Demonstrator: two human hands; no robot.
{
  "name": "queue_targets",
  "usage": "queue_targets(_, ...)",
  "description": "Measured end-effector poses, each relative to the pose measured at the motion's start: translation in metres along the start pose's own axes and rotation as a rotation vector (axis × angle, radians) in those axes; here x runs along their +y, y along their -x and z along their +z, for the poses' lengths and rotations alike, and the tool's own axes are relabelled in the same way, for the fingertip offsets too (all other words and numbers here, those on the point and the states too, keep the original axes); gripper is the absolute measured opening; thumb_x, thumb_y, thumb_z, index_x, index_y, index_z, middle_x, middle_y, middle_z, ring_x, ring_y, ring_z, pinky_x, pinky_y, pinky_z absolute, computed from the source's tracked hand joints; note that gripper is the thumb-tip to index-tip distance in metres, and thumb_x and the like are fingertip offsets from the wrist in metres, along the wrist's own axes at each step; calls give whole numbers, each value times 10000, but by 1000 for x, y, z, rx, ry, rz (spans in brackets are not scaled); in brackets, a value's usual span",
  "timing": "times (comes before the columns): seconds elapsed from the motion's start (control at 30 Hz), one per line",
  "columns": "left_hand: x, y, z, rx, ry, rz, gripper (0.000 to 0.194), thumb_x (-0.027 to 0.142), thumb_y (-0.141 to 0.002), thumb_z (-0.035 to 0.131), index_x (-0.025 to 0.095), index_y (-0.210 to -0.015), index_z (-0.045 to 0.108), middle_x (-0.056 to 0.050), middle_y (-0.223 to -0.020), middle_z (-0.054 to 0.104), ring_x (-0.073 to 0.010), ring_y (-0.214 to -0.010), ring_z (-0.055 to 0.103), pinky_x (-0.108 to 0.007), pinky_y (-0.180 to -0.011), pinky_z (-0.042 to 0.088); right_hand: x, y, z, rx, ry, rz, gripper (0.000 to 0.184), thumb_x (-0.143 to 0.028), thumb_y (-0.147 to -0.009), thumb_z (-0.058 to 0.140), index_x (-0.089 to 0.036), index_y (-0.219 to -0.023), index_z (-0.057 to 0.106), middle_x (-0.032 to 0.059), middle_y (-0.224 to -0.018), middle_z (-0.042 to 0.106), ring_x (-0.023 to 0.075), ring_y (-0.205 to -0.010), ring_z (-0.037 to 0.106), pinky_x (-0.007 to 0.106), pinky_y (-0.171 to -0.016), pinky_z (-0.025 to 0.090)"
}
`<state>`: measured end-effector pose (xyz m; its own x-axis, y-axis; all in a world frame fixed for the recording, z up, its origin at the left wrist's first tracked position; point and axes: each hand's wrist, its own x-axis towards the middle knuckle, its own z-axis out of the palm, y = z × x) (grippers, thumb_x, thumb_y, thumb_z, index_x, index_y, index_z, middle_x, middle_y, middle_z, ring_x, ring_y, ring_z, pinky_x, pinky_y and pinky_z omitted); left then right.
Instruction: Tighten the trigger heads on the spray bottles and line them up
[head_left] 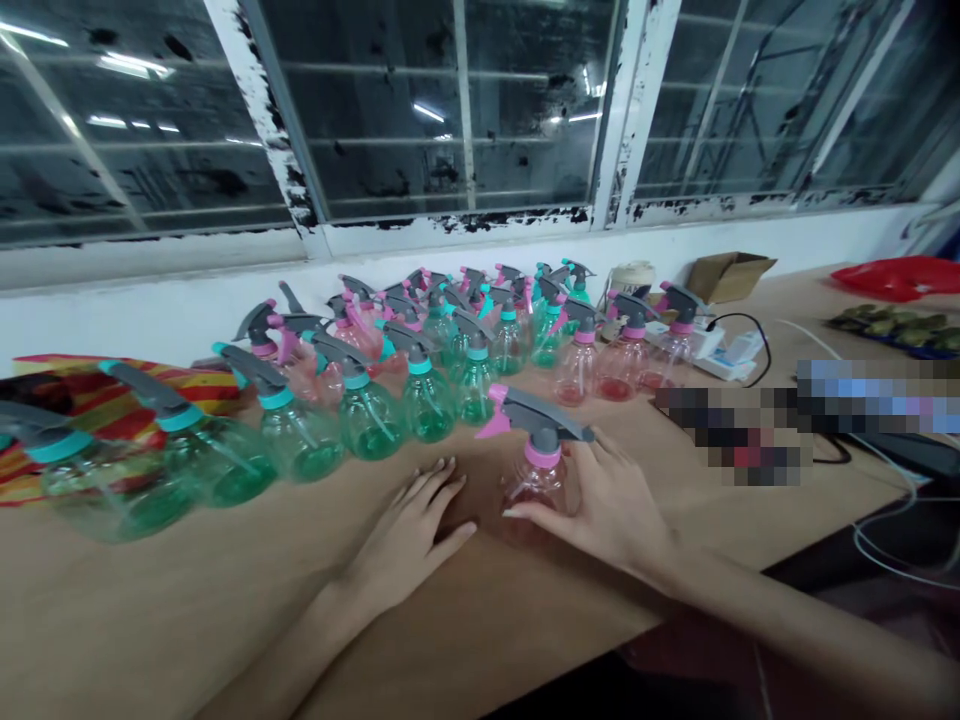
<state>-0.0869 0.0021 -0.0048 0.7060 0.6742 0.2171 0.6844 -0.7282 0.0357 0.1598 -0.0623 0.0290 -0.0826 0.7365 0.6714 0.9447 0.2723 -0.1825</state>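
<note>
My right hand (611, 500) is wrapped around the body of a clear pinkish spray bottle (541, 455) with a pink collar and a grey and pink trigger head. The bottle stands upright at the table's near side. Just left of it, my left hand (409, 530) lies on the brown tabletop with its fingers stretched out, holding nothing. Behind the hands runs a row of green spray bottles (370, 415) with teal collars. Several pink spray bottles (621, 360) stand behind and to the right of the held one.
More spray bottles crowd toward the wall under the windows. A striped red and yellow cloth (202, 385) lies at left. On the right are a cardboard box (727, 277), a white power strip (724, 355) with cables, a red plastic bag (896, 277) and a tray of greenish items (900, 328).
</note>
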Motion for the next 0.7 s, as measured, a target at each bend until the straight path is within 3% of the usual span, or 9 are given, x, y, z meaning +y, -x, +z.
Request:
queue_targets(0.33, 2, -1, -1, -33, -2, 2, 571, 539, -951, 409, 140, -1358, 459, -131, -1468, 395, -262, -1357, 353, -449, -1105, 291, 5, -14, 16, -49, -194, 119, 694, -742, -683, 572, -139, -1027, 563, 167, -995, 669, 348, -944, 621, 466, -800, 481)
queue_targets(0.47, 2, -1, -1, -48, -3, 2, 580, 531, -955, 406, 129, -1372, 441, -133, -1477, 379, -261, -1365, 339, -450, -1111, 281, 11, -21, 11, -131, -369, 203, 696, -694, -667, 626, -142, -1085, 557, 174, -1081, 646, 352, -1032, 594, 497, -860, 467)
queue_targets(0.57, 2, 0, -1, -49, -7, -10, 575, 530, -953, 412, 137, -1372, 440, -126, -1480, 374, -259, -1358, 352, -445, -1107, 290, 15, -35, 5, -221, -617, 150, 606, -589, -727, 643, -204, -1183, 537, 115, -1156, 633, 302, -1086, 584, 464, -910, 462)
queue_targets(0.7, 4, 1, -1, -43, -7, -23, 576, 532, -951, 417, 135, -1367, 442, -125, -1469, 395, -259, -1346, 372, -439, -1097, 309, 22, -57, 6, -414, -839, 101, 568, -523, -740, 663, -279, -1240, 551, 57, -1070, 671, 258, -936, 635, 433, -814, 515)
